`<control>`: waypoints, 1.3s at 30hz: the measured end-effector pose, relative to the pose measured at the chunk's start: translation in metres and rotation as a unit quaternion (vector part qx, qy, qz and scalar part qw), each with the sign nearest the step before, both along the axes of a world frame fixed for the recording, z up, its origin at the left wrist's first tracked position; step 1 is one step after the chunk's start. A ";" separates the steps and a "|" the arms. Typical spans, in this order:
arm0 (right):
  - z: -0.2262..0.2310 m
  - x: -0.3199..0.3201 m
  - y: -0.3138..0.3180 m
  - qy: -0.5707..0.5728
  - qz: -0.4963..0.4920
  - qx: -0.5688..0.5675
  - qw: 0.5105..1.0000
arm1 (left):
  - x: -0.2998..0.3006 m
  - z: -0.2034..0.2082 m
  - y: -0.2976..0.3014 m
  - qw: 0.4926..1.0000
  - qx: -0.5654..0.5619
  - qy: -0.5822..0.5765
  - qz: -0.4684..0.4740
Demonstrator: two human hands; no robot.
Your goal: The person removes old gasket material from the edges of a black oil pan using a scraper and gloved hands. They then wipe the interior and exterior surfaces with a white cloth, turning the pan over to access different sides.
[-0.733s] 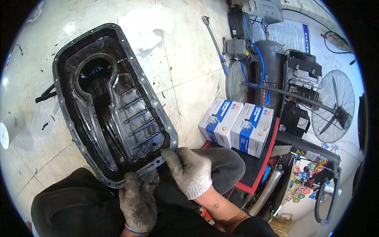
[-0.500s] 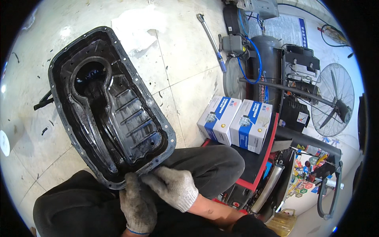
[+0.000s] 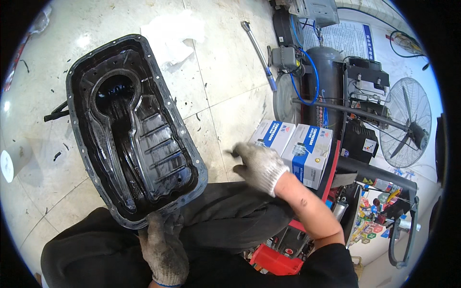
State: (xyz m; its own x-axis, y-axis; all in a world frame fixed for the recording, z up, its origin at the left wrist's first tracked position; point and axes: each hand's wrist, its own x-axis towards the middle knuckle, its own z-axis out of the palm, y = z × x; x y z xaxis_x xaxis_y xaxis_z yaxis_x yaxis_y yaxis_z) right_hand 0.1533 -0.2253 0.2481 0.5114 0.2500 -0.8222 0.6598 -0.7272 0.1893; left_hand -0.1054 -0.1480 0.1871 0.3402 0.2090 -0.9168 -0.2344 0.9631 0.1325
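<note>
A black engine oil pan [image 3: 150, 144], its hollow side up, is tilted over my lap and the floor, with a bolt-holed flange all round. Dark wet residue coats its inside. My left hand [image 3: 164, 252], in a soiled knit glove, grips the flange at the near end, the thumb over the edge and the other fingers mostly hidden. My right hand [image 3: 259, 165], gloved too, is off the pan to its right, in front of the boxes. Its thumb and forefinger are apart. Something dark shows at the blurred fingertips, too small to make out.
Two white-and-blue boxes [image 3: 309, 153] stand on a red-edged cart at right. On the tiles lie a torque wrench [image 3: 259, 55], a white cloth or paper [image 3: 173, 36] and dark scraps [image 3: 57, 156]. A white roll [image 3: 7, 165] is at far left; a fan [image 3: 408, 125] and an air tank [image 3: 321, 77] are at right.
My right hand has left the pan's near edge and swung up and right toward the boxes, its fingers opening. The left hand keeps its grip; the pan has turned slightly.
</note>
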 end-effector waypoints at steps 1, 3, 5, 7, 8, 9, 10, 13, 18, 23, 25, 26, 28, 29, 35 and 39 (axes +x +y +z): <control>-0.008 0.007 -0.005 -0.038 0.072 0.014 0.997 | 0.001 0.001 0.001 1.000 -0.001 -0.003 -0.008; -0.014 0.024 0.002 -0.064 0.058 0.034 0.996 | 0.002 0.003 0.003 1.000 0.000 -0.002 -0.022; -0.029 0.039 0.020 -0.056 -0.015 -0.001 0.998 | -0.001 -0.002 0.003 0.999 0.015 -0.025 -0.024; -0.039 0.045 0.019 -0.036 -0.035 0.086 0.995 | -0.004 -0.005 0.004 0.999 0.020 -0.039 -0.023; -0.041 0.045 0.022 -0.024 -0.019 0.132 0.991 | -0.007 -0.005 0.004 0.999 0.019 -0.037 -0.020; -0.048 0.045 0.026 -0.006 -0.002 0.180 0.984 | -0.011 -0.005 0.002 0.999 0.020 -0.030 -0.017; -0.052 0.045 0.027 0.006 0.012 0.224 0.974 | -0.017 -0.012 -0.002 0.997 0.045 -0.024 -0.060; -0.070 0.041 0.040 0.066 -0.023 0.349 0.935 | -0.024 -0.027 -0.007 0.991 0.064 -0.014 -0.113; -0.094 0.034 0.090 0.077 0.051 0.357 0.930 | -0.020 -0.020 0.002 0.997 0.014 -0.011 -0.074; -0.092 0.031 0.086 0.067 0.091 0.351 0.930 | -0.007 -0.016 0.003 0.998 -0.006 0.002 -0.067; -0.089 0.028 0.076 0.077 0.083 0.315 0.942 | -0.007 -0.016 0.001 0.998 -0.010 -0.003 -0.059; -0.086 0.028 0.072 0.086 0.080 0.302 0.946 | -0.007 -0.016 0.000 0.998 -0.010 -0.002 -0.059; -0.085 0.026 0.056 0.094 0.076 0.302 0.946 | -0.008 -0.018 -0.001 0.998 -0.016 -0.006 -0.066; -0.084 0.025 0.051 0.097 0.082 0.307 0.943 | -0.009 -0.019 -0.002 0.997 -0.022 -0.006 -0.069; -0.070 0.016 0.032 0.092 0.121 0.274 0.950 | -0.007 -0.018 -0.002 0.997 -0.037 -0.032 -0.065; -0.054 0.017 0.027 0.178 0.081 0.200 0.960 | -0.004 -0.018 -0.004 0.997 -0.031 -0.034 -0.060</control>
State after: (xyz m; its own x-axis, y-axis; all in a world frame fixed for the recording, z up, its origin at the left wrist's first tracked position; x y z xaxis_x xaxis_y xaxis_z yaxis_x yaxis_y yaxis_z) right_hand 0.1701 -0.1980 0.1937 0.1432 0.6350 -0.7591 0.7412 -0.5771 -0.3429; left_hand -0.1098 -0.1519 0.1688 0.4214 0.1061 -0.9006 -0.1238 0.9906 0.0588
